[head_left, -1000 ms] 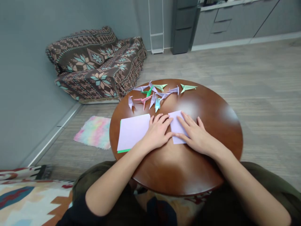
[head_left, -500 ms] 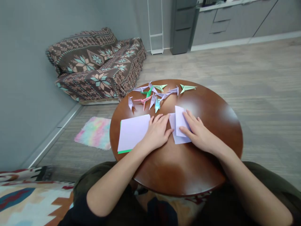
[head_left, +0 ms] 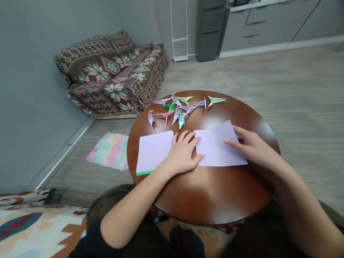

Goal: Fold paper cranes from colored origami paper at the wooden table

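A lilac sheet of paper (head_left: 215, 148) lies spread out on the round brown table (head_left: 212, 193), its right side lifted a little. My right hand (head_left: 247, 145) holds that raised side, thumb on top and fingers behind the sheet. My left hand (head_left: 185, 152) is flat with fingers spread, its fingertips resting on the sheet's left edge. Left of it, partly under that hand, is a stack of paper (head_left: 154, 152), lilac on top with green showing at the edge.
Several folded paper cranes (head_left: 174, 109) in lilac, green, pink and blue cluster at the table's far side, with a pale green one (head_left: 216, 101) to their right. A patterned sofa (head_left: 115, 79) stands beyond, and a fluffy pastel mat (head_left: 109, 150) lies on the floor.
The lilac sheet was folded in half and is now opened out to the right. My right hand has moved right with its edge, while my left hand stays nearly in place.
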